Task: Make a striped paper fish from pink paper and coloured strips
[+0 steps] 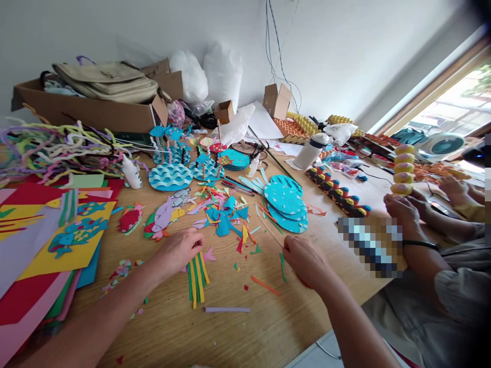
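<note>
My left hand [188, 244] is closed, fingertips curled together above the table; what they pinch, if anything, is hidden. Green and yellow paper strips [197, 281] lie side by side just below it, their upper ends out of sight behind the hand. Further right, my right hand [305, 258] is closed around a thin wooden stick [271, 231], which points away to the upper left. Between the hands are small paper scraps [245, 234] and an orange strip [265, 285]. A lilac strip [227, 309] lies closer to me.
Coloured paper sheets [82, 250] are stacked at left, near paper fish [163, 217] and a glue bottle [131, 173]. Blue paper discs [286, 202] overlap beyond my right hand. A white bottle [311, 151] stands behind. At right, a co-worker's hand [402, 209] holds a yellow-pink stacked piece [404, 166].
</note>
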The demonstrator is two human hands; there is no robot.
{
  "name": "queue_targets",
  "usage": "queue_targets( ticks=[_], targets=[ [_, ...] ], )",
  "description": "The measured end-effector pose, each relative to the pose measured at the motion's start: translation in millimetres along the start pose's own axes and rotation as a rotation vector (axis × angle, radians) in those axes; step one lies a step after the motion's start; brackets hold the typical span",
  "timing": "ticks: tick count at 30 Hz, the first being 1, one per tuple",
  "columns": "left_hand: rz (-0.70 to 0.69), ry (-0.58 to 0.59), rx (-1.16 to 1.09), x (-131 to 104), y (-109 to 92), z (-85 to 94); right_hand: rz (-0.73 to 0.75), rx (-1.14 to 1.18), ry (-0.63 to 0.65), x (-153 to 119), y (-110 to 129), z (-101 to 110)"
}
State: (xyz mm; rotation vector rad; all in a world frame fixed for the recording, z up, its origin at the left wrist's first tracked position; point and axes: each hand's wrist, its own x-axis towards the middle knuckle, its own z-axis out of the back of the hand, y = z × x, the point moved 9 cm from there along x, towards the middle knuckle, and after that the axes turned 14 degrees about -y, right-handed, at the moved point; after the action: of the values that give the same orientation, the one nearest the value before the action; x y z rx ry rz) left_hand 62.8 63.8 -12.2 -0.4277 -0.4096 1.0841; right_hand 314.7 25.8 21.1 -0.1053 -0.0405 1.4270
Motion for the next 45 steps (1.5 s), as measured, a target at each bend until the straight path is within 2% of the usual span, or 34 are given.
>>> queue_targets(
  ticks=[4, 7, 9, 12, 14, 16, 18, 20, 21, 24, 26, 33, 40, 45],
  targets=[
    [-0.006, -0.006, -0.022, -1.7, -0.3, 0.2, -0.004, 0.006, -0.095, -2.5, -1.4, 26.5],
    [-0.021, -0.028, -0.045, -1.2, 0.1, 0.7, -0.003, 0.107, -0.223, -5.5, -1.1, 47.6],
    [-0.028, -0.059, -0.059, -0.6, 0.2, 4.5, 0.013, 0.277, -0.344, -10.0, 2.8, 66.1],
    [-0.032, -0.136, -0.061, -5.2, -3.0, 18.9, 0.079, 0.712, -0.460, -19.0, 18.7, 89.4],
    [-0.045, -0.175, -0.053, -16.0, -10.0, 28.8, 0.150, 1.047, -0.401, -22.5, 40.3, 91.5],
    [-0.082, -0.193, -0.032, -33.2, -20.7, 32.9, 0.207, 1.298, -0.270, -23.4, 68.3, 83.1],
    [-0.224, -0.240, 0.080, -54.6, -37.9, 31.5, 0.242, 1.412, -0.178, -23.0, 94.5, 71.1],
    [-0.358, -0.314, 0.231, -76.0, -50.1, 23.7, 0.282, 1.405, -0.137, -22.6, 116.3, 59.8],
    [-0.398, -0.311, 0.302, -84.6, -51.7, 14.5, 0.319, 1.364, -0.135, -23.1, 125.6, 55.9],
    [-0.469, -0.347, 0.409, -101.7, -52.4, -5.9, 0.446, 1.211, -0.172, -27.1, 145.5, 51.7],
    [-0.467, -0.365, 0.431, -105.8, -52.1, -12.7, 0.508, 1.146, -0.205, -30.0, 152.6, 53.0],
    [-0.462, -0.361, 0.499, -102.5, -64.3, -10.3, 0.624, 1.059, -0.300, -35.1, 165.4, 61.2],
    [-0.492, -0.375, 0.505, -104.2, -64.6, -9.6, 0.599, 1.070, -0.224, -27.7, 173.6, 46.6],
    [-0.460, -0.264, 0.507, -103.1, -58.3, -18.3, 0.592, 1.056, -0.156, -17.4, 181.5, 41.2]
  ],
)
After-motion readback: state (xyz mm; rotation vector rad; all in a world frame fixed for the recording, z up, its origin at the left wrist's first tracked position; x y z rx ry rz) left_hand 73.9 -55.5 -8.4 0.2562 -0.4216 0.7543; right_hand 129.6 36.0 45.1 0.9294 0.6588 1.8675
